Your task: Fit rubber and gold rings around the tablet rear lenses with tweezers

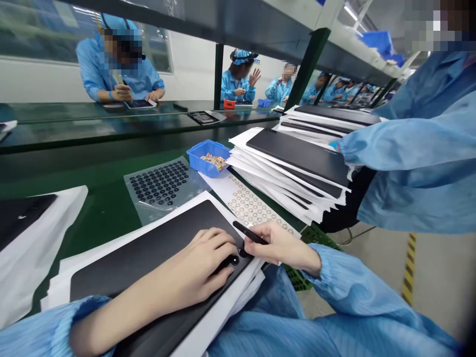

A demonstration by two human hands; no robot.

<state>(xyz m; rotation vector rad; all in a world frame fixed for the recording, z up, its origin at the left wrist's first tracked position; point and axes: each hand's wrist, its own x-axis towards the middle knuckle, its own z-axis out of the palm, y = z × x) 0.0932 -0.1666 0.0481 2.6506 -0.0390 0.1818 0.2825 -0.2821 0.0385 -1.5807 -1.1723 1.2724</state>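
A flat black panel (148, 248), like a tablet's back cover, lies on white sheets in front of me. My left hand (208, 260) rests on it, thumb and forefinger apart on either side of a round black lens ring (234, 259) near the panel's right corner. Just right of that, my right hand (277, 243) pinches a slim black stick-shaped tool (248, 232) whose exact kind I cannot make out. Under its fingertips is another small round black piece (243, 252), close to the panel's edge; whether the fingers grip it is unclear.
Beyond the panel lie a clear sheet of black rings (159, 183), a white sheet of pale rings (253, 203) and a blue bin (208, 157) of small pieces. Stacked panels with paper (293, 153) stand right, beside a co-worker's sleeve (405, 144). Another panel (22, 218) lies left.
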